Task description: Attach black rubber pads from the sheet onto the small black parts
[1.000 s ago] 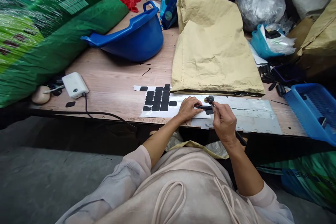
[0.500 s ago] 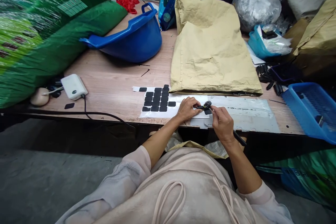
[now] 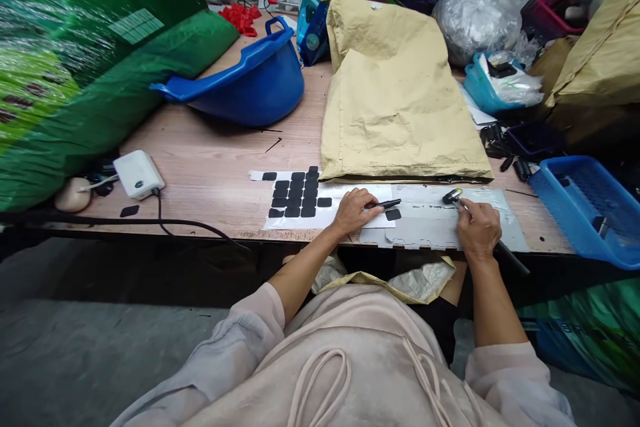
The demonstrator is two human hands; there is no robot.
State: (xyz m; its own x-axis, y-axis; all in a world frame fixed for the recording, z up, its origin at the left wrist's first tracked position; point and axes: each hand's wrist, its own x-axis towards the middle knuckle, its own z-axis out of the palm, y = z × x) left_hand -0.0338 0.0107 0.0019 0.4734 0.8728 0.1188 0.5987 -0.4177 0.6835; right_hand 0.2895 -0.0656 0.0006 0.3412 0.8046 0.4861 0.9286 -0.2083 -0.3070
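A seated worker's left hand (image 3: pixel 356 211) holds a slim black stick (image 3: pixel 387 203) on a white backing sheet (image 3: pixel 336 213) carrying black rectangular pads (image 3: pixel 297 195), while the right hand (image 3: pixel 477 230), well apart along the wooden worktop (image 3: pixel 215 167), grips a black long-handled tool (image 3: pixel 453 197) near a tan paper sack (image 3: pixel 400 93).

blk pads (image 3: pixel 296 197) on wht sheet (image 3: pixel 336 192); blue basin (image 3: pixel 250 90); tan sack (image 3: pixel 395 100)

Pad sheet (image 3: pixel 300 200) on table (image 3: pixel 210 160) near edge, sack (image 3: pixel 400 100) behind it, basin (image 3: pixel 250 87) back-L, basket (image 3: pixel 585 207) far R.
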